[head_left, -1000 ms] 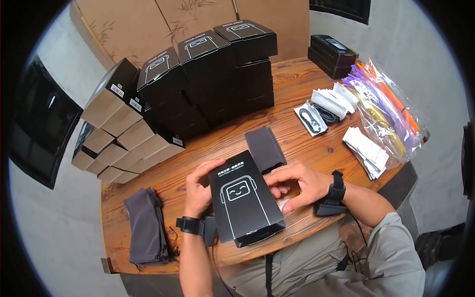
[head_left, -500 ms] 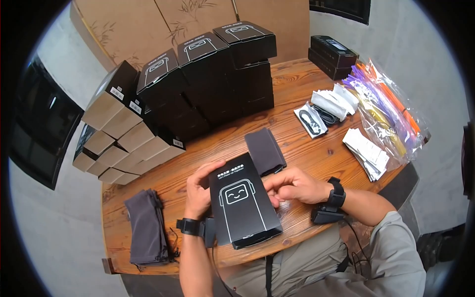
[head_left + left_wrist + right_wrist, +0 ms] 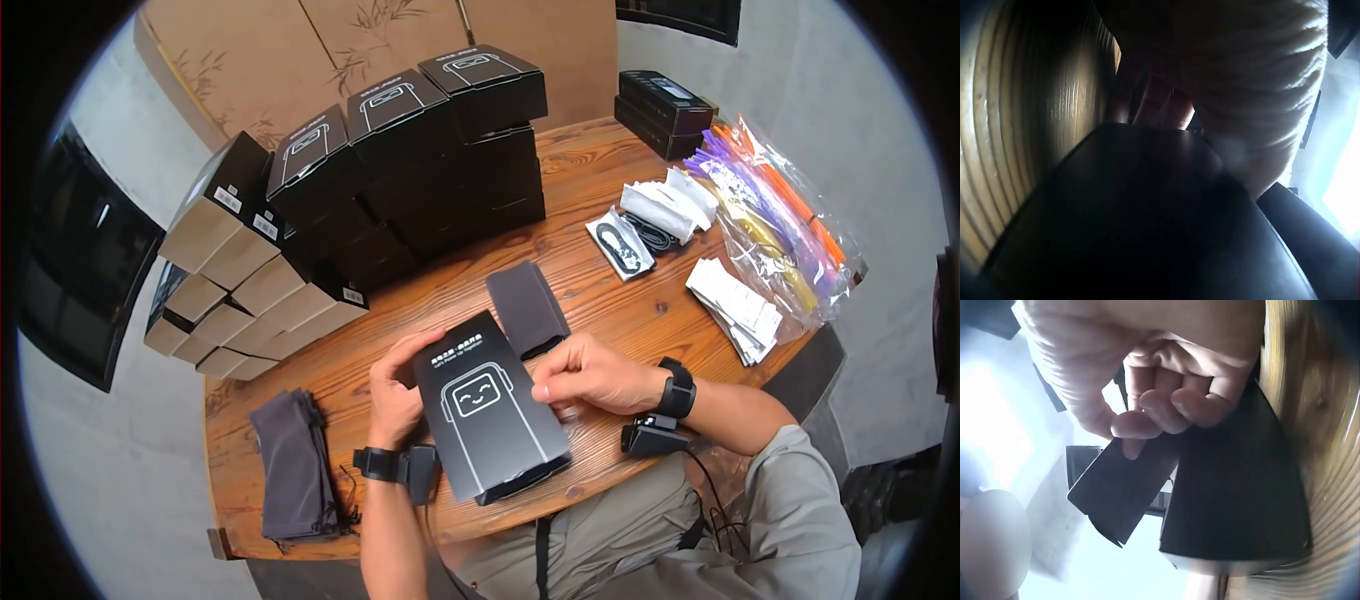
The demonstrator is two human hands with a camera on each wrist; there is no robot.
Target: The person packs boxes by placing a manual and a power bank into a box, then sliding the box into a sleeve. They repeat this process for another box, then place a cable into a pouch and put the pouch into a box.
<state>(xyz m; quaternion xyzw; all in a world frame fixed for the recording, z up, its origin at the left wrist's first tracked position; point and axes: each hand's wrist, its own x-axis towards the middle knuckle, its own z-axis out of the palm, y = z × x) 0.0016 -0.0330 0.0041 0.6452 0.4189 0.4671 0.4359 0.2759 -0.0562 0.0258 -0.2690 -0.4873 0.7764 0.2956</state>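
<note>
In the head view, a black box (image 3: pixel 490 425) with a white smiling-face drawing is tilted over the table's near part. My left hand (image 3: pixel 397 395) grips its left side; the left wrist view shows the box's dark surface (image 3: pixel 1147 212) and a few fingers of that hand. At the box's right edge is my right hand (image 3: pixel 605 378), thumb and fingers together. In the right wrist view, this hand (image 3: pixel 1166 369) pinches a black flap (image 3: pixel 1125 487) that stands at an angle away from the box body (image 3: pixel 1235 487). The inside of the box is hidden.
Stacked black boxes (image 3: pixel 440 165) and pale-sided boxes (image 3: pixel 250 270) stand behind, left. A grey pouch (image 3: pixel 527 308) lies beyond the box, more pouches (image 3: pixel 295 465) at left. At right are bagged cables (image 3: pixel 620 243), papers (image 3: pixel 735 310), colourful strips (image 3: pixel 780 225) and small boxes (image 3: pixel 665 110).
My right hand has closed in on the box's right edge, thumb and fingers coming together there. My left hand keeps its grip, and the view has shifted slightly.
</note>
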